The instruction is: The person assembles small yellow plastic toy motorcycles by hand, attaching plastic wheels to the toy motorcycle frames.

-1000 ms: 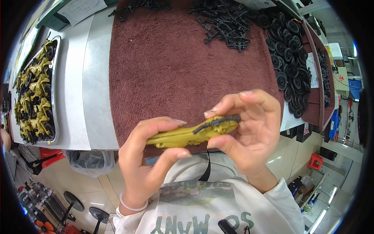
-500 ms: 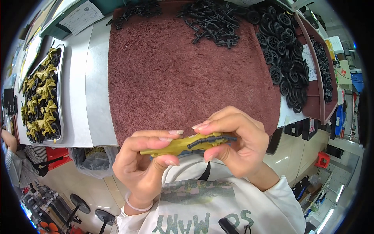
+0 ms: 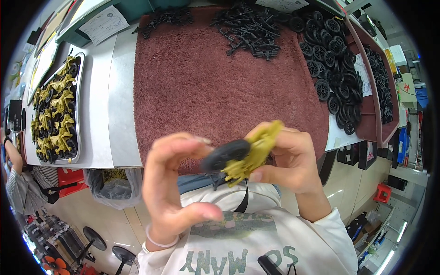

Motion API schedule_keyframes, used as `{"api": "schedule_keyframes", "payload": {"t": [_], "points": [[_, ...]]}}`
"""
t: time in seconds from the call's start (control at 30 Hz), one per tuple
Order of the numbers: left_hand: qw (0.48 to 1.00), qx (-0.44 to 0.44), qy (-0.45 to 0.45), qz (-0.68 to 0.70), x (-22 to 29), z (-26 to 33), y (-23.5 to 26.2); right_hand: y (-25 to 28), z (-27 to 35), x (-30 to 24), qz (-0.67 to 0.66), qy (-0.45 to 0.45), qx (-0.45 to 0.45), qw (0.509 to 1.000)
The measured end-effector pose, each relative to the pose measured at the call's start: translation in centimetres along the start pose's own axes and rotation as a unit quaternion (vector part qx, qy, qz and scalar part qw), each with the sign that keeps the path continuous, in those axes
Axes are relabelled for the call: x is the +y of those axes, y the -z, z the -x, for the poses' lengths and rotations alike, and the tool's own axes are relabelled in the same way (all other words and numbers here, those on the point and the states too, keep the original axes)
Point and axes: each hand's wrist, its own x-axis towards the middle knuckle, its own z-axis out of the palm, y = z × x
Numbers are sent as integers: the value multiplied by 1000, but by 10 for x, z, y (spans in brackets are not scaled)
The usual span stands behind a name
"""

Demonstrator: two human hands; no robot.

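Observation:
My right hand (image 3: 295,162) pinches a yellow toy motorcycle (image 3: 260,151) between thumb and fingers, above the near edge of the cloth. The toy is tilted, one end raised to the right. A black wheel (image 3: 225,155) sits at its left end, and a dark handlebar part (image 3: 216,181) shows below that. My left hand (image 3: 162,183) is open beside the wheel, its thumb and fingers spread wide apart. Whether a left fingertip touches the wheel, I cannot tell.
A maroon cloth (image 3: 197,82) covers the table. Black handlebar parts (image 3: 250,32) lie at its far side, loose black wheels (image 3: 337,64) at the right beside a maroon bin (image 3: 378,91). Assembled yellow motorcycles fill a metal tray (image 3: 79,105) at left. A bagged bin (image 3: 119,190) hangs below.
The toy has turned from lying level across both hands to a steep tilt, bringing its wheel into view. My left hand has let go and spread its fingers; the right keeps hold.

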Motion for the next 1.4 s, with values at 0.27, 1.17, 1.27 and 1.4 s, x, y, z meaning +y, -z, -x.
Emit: {"api": "schedule_keyframes", "payload": {"t": [0.27, 1.17, 1.27, 1.4], "points": [[990, 39, -10, -135, -14, 18, -13, -14, 3, 7, 48, 69, 33, 996], [995, 50, -40, -77, -24, 22, 8, -37, -10, -2, 10, 46, 74, 996], [998, 25, -35, -56, -19, 17, 18, -34, -14, 1, 91, 98, 35, 990], [981, -85, -41, -172, -11, 13, 41, -35, -19, -1, 166, 139, -9, 976]]}}
